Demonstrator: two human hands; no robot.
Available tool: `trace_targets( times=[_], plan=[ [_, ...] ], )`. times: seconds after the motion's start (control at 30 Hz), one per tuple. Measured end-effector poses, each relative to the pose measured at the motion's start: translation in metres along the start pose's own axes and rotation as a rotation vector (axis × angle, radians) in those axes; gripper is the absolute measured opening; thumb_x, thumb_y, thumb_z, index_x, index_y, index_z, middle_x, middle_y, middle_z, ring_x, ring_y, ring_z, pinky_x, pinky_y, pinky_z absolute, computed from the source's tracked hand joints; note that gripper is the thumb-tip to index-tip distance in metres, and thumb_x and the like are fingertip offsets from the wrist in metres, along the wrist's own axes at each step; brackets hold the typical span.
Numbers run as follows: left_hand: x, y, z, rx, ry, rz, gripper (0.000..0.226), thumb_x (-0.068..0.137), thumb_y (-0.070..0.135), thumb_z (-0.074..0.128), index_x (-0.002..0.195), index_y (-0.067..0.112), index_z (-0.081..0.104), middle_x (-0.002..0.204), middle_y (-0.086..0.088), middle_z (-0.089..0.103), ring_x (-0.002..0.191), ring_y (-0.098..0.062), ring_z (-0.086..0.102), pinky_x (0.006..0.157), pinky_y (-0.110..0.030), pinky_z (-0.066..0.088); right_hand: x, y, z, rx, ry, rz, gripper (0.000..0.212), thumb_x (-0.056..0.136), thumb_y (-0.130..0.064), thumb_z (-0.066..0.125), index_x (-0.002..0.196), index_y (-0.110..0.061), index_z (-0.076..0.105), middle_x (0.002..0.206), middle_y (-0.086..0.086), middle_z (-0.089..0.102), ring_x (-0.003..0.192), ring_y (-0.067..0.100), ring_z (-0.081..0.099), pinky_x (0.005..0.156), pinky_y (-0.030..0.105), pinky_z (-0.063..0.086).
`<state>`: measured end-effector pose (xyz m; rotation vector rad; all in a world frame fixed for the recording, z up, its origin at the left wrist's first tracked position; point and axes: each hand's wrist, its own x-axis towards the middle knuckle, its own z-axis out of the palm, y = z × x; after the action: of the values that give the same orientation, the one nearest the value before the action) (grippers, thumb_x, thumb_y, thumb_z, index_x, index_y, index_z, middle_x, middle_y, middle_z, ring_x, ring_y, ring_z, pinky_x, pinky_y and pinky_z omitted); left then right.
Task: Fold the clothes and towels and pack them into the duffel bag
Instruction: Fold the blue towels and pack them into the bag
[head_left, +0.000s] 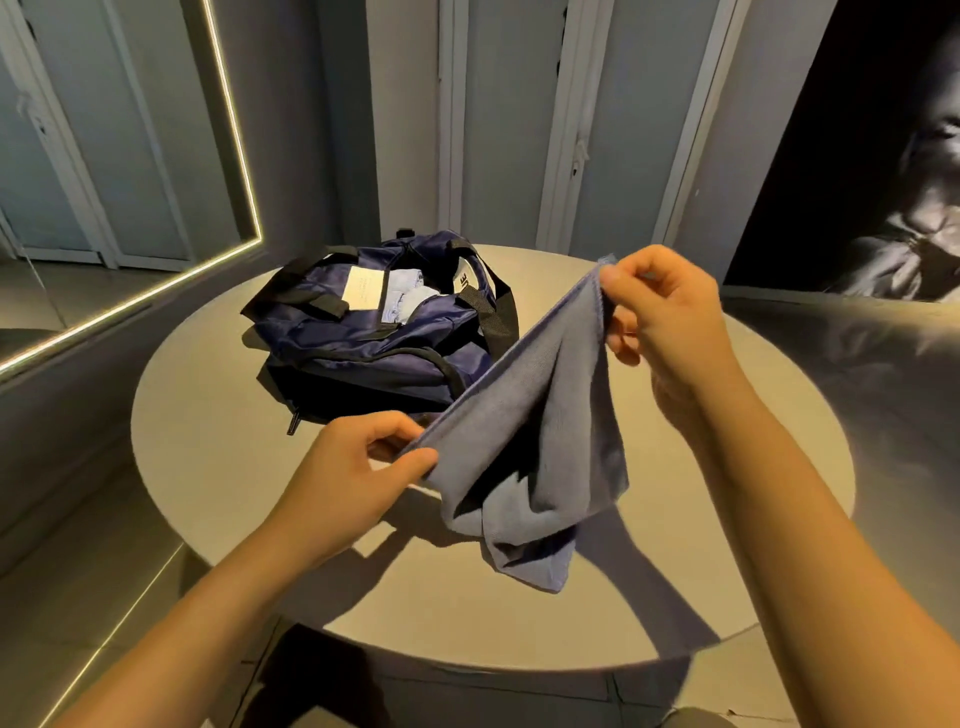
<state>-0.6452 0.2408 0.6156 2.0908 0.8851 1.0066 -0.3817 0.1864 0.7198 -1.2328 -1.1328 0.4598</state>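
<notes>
No text fully readable.

Duffel bag on desk: white rectangular label on navy top panel, just beside open mouth. Few faint grey printed lines across it, too small and blurred to read.

Small white tag at right side of bag opening, next to black strap. Bold dark marks on it, possibly two or three block letters, partly cut off by bag fabric, not legible.

Brand and numbers: cannot tell on either.
</notes>
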Motion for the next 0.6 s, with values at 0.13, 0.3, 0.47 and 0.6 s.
trace_targets(
  times=[0.13, 0.3, 0.47, 0.6],
  plan=[
    [-0.001, -0.022, -0.017, 0.025, -0.013, -0.115, 0.014, 0.090, 0.008, 0.074, 0.080, 0.018, 0.074, 0.078, 0.005, 0.073, 0.075, -0.011, 0.067, 0.071, -0.019, 0.052, 0.014, 0.010, -0.009, 0.105, 0.128, 0.172, 0.019, 0.105, -0.021, 0.051, 0.094, -0.008, 0.058, 0.076, 0.008, 0.059, 0.051, 0.013, 0.049, 0.044, 0.022, 0.040],
    [0.001, -0.045, -0.007, -0.018, -0.027, -0.232, 0.010, 0.093, 0.019, 0.073, 0.099, 0.025, 0.069, 0.096, 0.013, 0.071, 0.093, -0.008, 0.069, 0.081, -0.024, 0.055, 0.016, 0.025, -0.008, 0.194, 0.144, 0.292, 0.023, 0.107, -0.024, 0.048, 0.093, -0.012, 0.061, 0.082, 0.007, 0.062, 0.056, 0.012, 0.053, 0.051, 0.023, 0.045],
    [0.015, -0.052, 0.021, -0.019, -0.127, -0.237, 0.053, 0.097, 0.017, 0.068, 0.143, 0.036, 0.049, 0.137, 0.015, 0.056, 0.122, -0.006, 0.057, 0.104, -0.034, 0.050, 0.016, 0.029, -0.015, 0.238, 0.162, 0.309, 0.024, 0.107, -0.026, 0.047, 0.094, -0.011, 0.059, 0.088, 0.008, 0.060, 0.055, 0.010, 0.052, 0.051, 0.023, 0.043],
    [0.033, -0.047, 0.041, 0.122, -0.210, -0.283, 0.039, 0.095, 0.023, 0.071, 0.133, 0.026, 0.060, 0.132, 0.008, 0.059, 0.118, -0.011, 0.058, 0.098, -0.033, 0.050, 0.013, 0.023, -0.021, 0.299, 0.151, 0.239, 0.028, 0.106, -0.021, 0.046, 0.080, -0.013, 0.053, 0.076, 0.003, 0.055, 0.051, 0.009, 0.042, 0.050, 0.024, 0.033]
  ],
)
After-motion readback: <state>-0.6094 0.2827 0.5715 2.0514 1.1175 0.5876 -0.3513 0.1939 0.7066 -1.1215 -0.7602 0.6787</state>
